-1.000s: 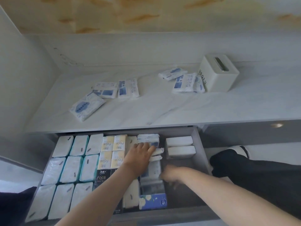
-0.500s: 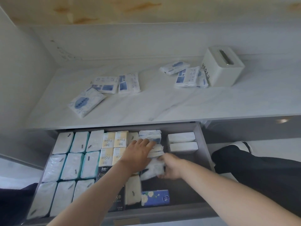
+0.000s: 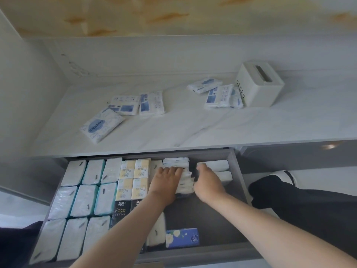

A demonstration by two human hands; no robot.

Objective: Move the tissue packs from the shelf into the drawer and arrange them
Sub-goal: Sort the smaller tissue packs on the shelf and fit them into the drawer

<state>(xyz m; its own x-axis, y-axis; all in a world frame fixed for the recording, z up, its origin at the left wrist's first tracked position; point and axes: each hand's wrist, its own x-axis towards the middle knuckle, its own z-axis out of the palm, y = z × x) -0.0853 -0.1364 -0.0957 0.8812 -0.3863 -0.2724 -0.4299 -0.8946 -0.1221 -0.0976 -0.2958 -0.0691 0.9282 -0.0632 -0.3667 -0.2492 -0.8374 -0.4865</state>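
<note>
Several white-and-blue tissue packs (image 3: 102, 124) lie loose on the pale shelf (image 3: 193, 128): three at the left and a small heap (image 3: 222, 96) beside a white tissue box. Below, the grey drawer (image 3: 238, 182) stands pulled out. In its rear middle, a row of small tissue packs (image 3: 185, 178) stands on edge. My left hand (image 3: 167, 180) grips the row from the left, fingers bent over its top. On the right side, my right hand (image 3: 207, 180) curls against the same row. Both forearms reach in from the bottom.
Large white packs (image 3: 85, 200) fill the drawer's left part, with yellow Face packs (image 3: 133, 178) and black ones (image 3: 119, 209) beside them. A blue flowered pack (image 3: 182, 237) lies at the front, two white packs (image 3: 214, 165) at the rear right. A tissue box (image 3: 259, 84) stands on the shelf. A dark-trousered leg (image 3: 299, 209) is at the right.
My right hand has carried more packs from the drawer's front toward the back and closed them against the row. My left hand has stayed on the row, its fingers now bent over it.
</note>
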